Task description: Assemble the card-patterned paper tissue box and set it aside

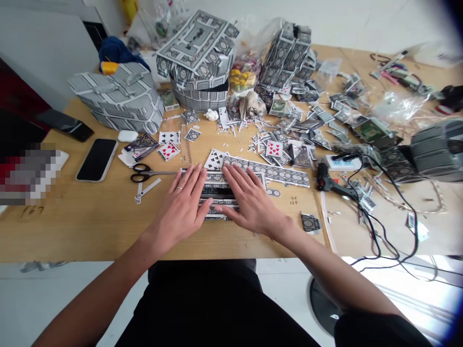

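Both of my hands lie flat on a low stack of card strips (219, 195) printed with dark playing-card backs, near the table's front edge. My left hand (181, 205) presses on its left end, fingers spread. My right hand (249, 197) rests on its right side, fingertips on a long patterned card strip (269, 171). Neither hand curls around anything. A seven-of-clubs-like card (215, 159) lies just beyond my fingertips, and the stack's middle is partly hidden by my hands.
Black-handled scissors (148, 172) lie left of my left hand. A black glue gun (334, 181) and tangled cables sit to the right. Card scraps cover the wooden table (72, 231) beyond my hands, with large card-built models (197, 58) at the back and a smartphone (97, 160) at left.
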Demonstrator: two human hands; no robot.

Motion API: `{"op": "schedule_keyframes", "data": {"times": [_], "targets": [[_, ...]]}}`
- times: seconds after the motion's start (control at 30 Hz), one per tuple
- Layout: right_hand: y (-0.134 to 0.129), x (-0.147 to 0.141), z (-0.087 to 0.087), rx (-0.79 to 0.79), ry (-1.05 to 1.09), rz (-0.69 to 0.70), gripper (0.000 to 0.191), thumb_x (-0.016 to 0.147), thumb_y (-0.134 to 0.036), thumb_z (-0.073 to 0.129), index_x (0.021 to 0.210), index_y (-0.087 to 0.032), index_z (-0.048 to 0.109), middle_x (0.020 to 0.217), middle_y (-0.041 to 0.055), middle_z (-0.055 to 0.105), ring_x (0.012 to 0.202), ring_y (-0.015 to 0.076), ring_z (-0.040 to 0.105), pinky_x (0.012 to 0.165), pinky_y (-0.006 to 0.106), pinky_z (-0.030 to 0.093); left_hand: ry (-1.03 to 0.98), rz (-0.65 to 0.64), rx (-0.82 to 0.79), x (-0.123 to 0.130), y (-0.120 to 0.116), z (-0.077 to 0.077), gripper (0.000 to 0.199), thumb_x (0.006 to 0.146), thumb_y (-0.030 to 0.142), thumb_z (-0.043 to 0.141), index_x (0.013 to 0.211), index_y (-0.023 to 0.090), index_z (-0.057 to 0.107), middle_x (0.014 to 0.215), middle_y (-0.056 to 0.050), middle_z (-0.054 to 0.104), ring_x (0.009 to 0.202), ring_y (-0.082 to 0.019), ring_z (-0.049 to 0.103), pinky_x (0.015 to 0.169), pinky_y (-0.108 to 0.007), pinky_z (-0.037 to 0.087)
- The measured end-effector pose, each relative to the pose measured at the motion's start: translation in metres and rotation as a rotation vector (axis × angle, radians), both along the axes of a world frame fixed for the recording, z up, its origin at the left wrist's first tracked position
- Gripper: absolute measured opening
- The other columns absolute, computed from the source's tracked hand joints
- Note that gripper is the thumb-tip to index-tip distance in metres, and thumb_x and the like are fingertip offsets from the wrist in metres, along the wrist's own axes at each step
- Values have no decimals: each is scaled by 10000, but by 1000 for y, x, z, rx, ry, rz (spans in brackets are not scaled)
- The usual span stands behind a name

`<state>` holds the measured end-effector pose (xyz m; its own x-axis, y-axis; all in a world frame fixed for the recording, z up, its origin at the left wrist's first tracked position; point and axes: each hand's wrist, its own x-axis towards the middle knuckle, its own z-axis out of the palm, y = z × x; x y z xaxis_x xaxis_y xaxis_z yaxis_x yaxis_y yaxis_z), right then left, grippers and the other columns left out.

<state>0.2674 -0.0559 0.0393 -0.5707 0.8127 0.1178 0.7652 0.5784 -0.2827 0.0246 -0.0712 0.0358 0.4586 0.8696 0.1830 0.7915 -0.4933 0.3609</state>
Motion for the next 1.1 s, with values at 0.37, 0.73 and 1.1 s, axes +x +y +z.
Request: {"op": "schedule_keyframes", "data": {"times": [0.37,0.73,1.1], "targets": [[23,10,12,-21,108,-113,557,1152,-575,359,1414,-177,648,1355,172,759,1265,361,692,1115,566,508,-53,37,37,-6,33,14,418,1033,453,586,1334,176,669,1356,-167,738,1283,-389,650,1136,-606,465],[53,0,2,-28,-23,-144,436,1187,-361,298,1003,-196,656,862,100,772,761,244,688,765,377,412,99,34,-102,8,84,2,491,1169,425,324,947,200,699,957,-100,775,874,-238,711,742,-343,434],[55,0,7,-54,-93,-180,426,1193,-388,336,1017,-199,674,939,117,803,832,261,718,755,354,382,185,106,-98,12,80,10,483,1164,389,330,991,194,737,1024,-117,802,932,-263,745,814,-355,477]]}}
